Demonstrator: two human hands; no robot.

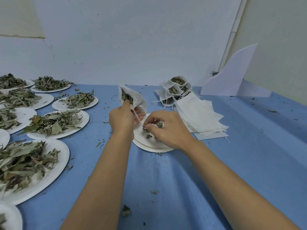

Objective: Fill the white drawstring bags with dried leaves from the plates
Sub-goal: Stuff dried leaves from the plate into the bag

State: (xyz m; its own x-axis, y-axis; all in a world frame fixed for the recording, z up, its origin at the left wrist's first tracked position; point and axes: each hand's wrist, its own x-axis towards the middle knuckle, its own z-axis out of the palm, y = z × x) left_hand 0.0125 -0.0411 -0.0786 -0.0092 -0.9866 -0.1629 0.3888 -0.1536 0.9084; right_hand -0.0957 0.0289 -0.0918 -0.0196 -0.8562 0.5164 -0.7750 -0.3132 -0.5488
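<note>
One drawstring bag (138, 99) in work: held up off the blue cloth (166, 188), just behind the stack of bare plates (149, 146), mouth open, dried leaves showing inside. Gripped at the lower edge of the mouth by the left hand (122, 117), fingers curled round the fabric, cords dangling past the palm.

Looks thin, limp and near weightless. Probably sags wherever unsupported, so best taken at the hem by the cord channel, with the mouth kept spread. As for the leaves: dry, light, probably brittle. Likely to crumble under a hard squeeze and scatter at a careless move, so loose pinches rather than fistfuls.

Right hand (167, 128) low over the stack, thumb and forefinger closed in a narrow pinch on leaf scraps (145, 129). White thread beside the fingertips; held or not, cannot tell.

Counting outward:
- Few scraps left on the top plate of the stack; number of plates in it unclear.
- Four or five filled bags (176, 87) heaped beyond it to the right, overlapping, exact count unclear.
- One sheaf of flat empty bags (201, 117) just beside them, too many layers to count.
- Seven heaped plates (56, 123) to the left, close together, plus two more cut off by the frame edge.
- One white board (232, 80) propped at the far right against the wall.
- Crumbs scattered over the cloth throughout.
</note>
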